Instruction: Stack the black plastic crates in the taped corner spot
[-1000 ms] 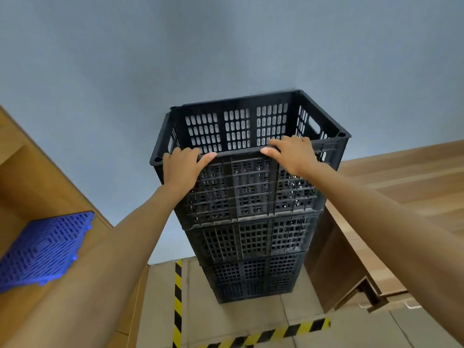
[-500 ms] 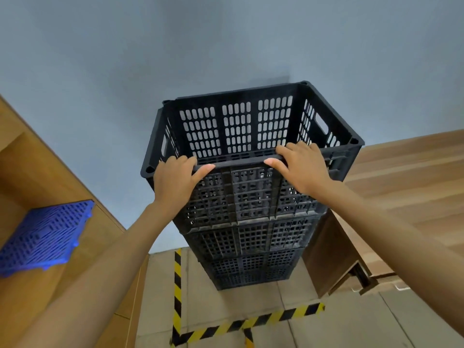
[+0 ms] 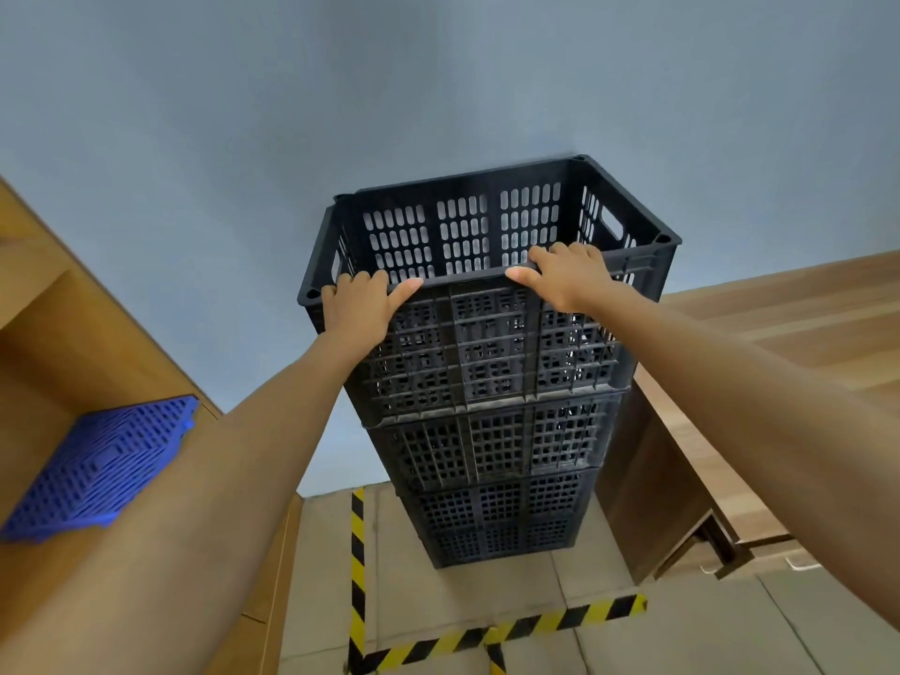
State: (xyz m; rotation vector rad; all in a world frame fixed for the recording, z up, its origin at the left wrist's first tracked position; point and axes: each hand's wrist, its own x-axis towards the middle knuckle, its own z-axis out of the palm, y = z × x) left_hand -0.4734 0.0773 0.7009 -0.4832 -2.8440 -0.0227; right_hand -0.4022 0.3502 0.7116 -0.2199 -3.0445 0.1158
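Note:
A tall stack of black plastic crates [image 3: 492, 440] stands on the floor against the grey wall, inside the yellow-and-black taped corner [image 3: 358, 552]. The top crate [image 3: 467, 236] sits on the stack, its rim slightly offset to the left. My left hand [image 3: 358, 304] grips the near rim at the left, fingers hooked over the edge. My right hand [image 3: 567, 275] grips the same rim further right, thumb along the edge. The crate's inside floor is hidden.
A wooden shelf unit on the left holds a blue plastic grid panel [image 3: 104, 467]. A wooden desk [image 3: 759, 362] stands close to the right of the stack. Tape strips [image 3: 511, 630] mark the floor in front.
The view has tilted down and the crate stack shifted right in the frame. Both hands stay on the top crate's near rim; the crate seems lower and more settled on the stack.

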